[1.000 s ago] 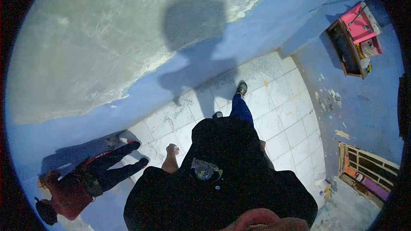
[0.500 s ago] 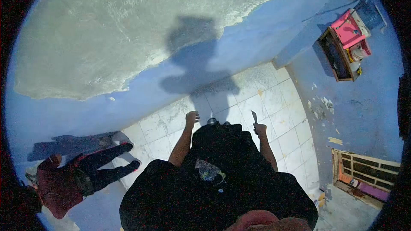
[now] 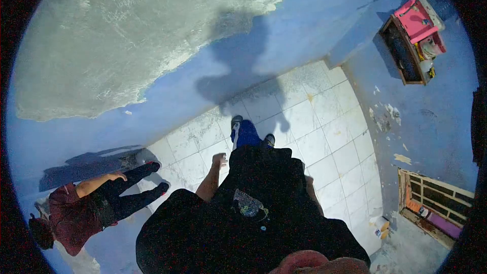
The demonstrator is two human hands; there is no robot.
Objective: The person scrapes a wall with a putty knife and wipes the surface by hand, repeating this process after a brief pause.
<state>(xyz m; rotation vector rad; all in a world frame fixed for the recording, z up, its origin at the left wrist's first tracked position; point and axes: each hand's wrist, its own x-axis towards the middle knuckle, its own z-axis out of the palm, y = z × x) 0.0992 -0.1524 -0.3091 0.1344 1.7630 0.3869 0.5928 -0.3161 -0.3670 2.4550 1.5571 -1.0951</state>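
Observation:
My left hand [image 3: 219, 160] hangs beside the dark shirt [image 3: 203, 223], over the white floor tiles. Its fingers look loosely bent and apart, with nothing visible in them. On the other side, my right hand [image 3: 308, 179] is mostly covered by the shirt, so its fingers are hidden. No blade shows there at this moment. Below the shirt's hem, one leg in blue trousers [image 3: 247, 133] reaches forward, with a dark shoe [image 3: 236, 120] on the tiles. The second shoe [image 3: 270, 140] is partly hidden by the shirt.
A blue wall [image 3: 177, 91] with a large bare grey patch stands ahead. Another person [image 3: 76, 213] in a dark red top stands at the left. A wooden wall shelf [image 3: 403, 53] with pink items, a barred window [image 3: 436, 200] and a small box [image 3: 380, 227] are at the right.
One leg has come forward into view. Both hands have drawn back towards the body. The small bladed tool in my right hand has gone out of sight. The other person's arm has lowered.

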